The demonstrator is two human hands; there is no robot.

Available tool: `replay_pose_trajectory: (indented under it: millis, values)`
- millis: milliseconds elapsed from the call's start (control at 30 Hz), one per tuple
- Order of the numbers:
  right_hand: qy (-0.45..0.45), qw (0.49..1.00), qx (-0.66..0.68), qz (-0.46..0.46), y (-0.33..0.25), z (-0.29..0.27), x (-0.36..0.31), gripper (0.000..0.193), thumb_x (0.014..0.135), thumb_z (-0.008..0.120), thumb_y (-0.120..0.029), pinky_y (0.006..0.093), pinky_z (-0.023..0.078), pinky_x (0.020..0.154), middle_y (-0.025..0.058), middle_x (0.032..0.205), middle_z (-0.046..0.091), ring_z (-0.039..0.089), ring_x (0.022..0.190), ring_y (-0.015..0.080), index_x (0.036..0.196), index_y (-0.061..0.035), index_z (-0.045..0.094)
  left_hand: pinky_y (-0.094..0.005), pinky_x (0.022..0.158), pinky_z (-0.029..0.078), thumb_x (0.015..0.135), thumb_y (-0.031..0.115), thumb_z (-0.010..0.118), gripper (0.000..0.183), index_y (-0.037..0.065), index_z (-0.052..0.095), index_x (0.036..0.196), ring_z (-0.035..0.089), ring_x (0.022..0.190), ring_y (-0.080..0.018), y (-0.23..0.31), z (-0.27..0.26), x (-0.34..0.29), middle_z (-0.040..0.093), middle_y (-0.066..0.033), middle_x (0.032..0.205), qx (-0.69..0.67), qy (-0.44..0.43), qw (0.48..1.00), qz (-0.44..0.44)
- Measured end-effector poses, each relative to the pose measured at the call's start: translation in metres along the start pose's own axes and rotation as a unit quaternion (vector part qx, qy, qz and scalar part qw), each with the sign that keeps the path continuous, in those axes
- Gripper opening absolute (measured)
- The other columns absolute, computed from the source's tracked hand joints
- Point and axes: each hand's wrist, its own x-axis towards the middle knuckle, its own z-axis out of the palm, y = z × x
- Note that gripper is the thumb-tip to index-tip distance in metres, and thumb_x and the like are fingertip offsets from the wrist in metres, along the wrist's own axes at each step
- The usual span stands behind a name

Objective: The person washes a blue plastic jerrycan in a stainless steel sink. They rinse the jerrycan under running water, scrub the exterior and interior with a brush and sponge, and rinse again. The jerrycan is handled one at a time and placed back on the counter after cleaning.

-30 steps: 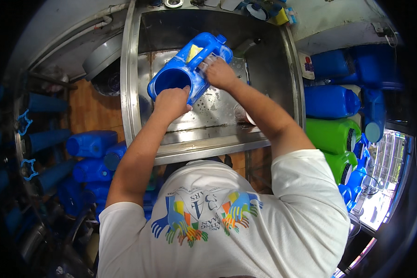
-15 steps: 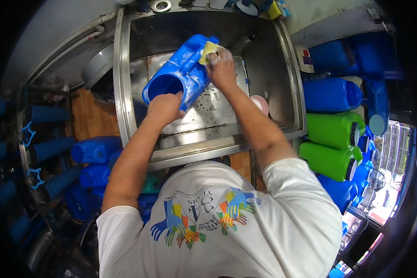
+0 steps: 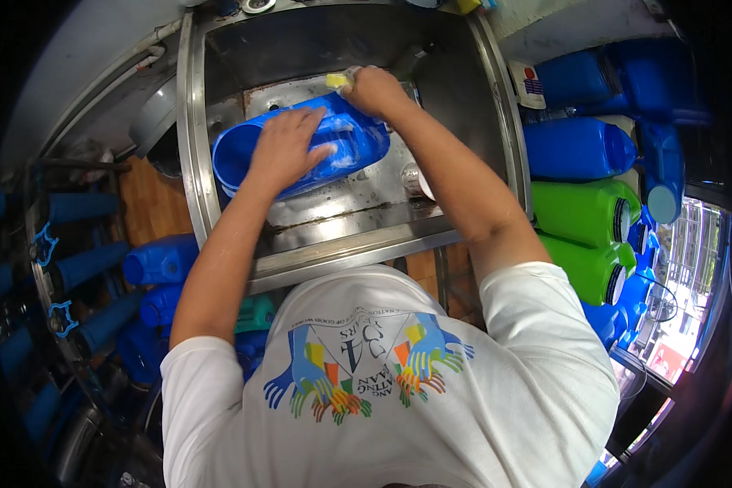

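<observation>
A large blue plastic jug (image 3: 351, 154) lies on its side in the metal sink (image 3: 317, 213), its wide round mouth facing left. White suds streak its upper side. My left hand (image 3: 289, 145) rests on the jug with fingers and thumb spread, not gripping it. Beyond the jug's far edge, my right hand (image 3: 374, 91) is closed round a yellow sponge (image 3: 337, 81), part of which is hidden by the fingers. A pale round cup or bowl (image 3: 417, 180) sits on the sink floor, partly covered by my right forearm.
To the right of the sink stand blue jugs (image 3: 573, 149) and green jugs (image 3: 581, 213). More blue jugs (image 3: 161, 259) are at the left, beside a metal rack (image 3: 37, 199) with blue containers. The sink's front rim (image 3: 342, 254) lies between me and the basin.
The jug has turned flatter, its mouth swinging left. My left hand went from gripping the mouth's rim to lying spread on its side. My right hand moved the sponge left to the far edge.
</observation>
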Motion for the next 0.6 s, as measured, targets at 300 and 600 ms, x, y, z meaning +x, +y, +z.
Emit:
replay_pose_trajectory:
  millis: [300, 600]
  values:
    - [0.147, 0.973, 0.164, 0.065, 0.020, 0.042, -0.149, 0.034, 0.085, 0.069, -0.011, 0.0454, 0.053, 0.087, 0.0205, 0.108, 0.062, 0.064, 0.099, 0.0396, 0.119, -0.0049, 0.066, -0.0446, 0.091, 0.049, 0.094, 0.043, 0.063, 0.047, 0.011, 0.063, 0.128, 0.066, 0.102, -0.0333, -0.008, 0.024, 0.032, 0.071, -0.0138, 0.108, -0.010, -0.082, 0.997, 0.001]
    - [-0.012, 0.878, 0.387, 0.282, 0.083, 0.053, -0.102, 0.028, 0.099, 0.056, -0.024, 0.0347, 0.049, 0.055, 0.0098, 0.073, 0.067, 0.062, 0.058, 0.0211, 0.099, 0.0009, 0.069, -0.0450, 0.093, 0.048, 0.094, 0.041, 0.064, 0.046, 0.011, 0.065, 0.128, 0.066, 0.104, -0.0344, -0.005, 0.019, 0.036, 0.071, -0.0145, 0.112, -0.028, -0.103, 0.994, -0.008]
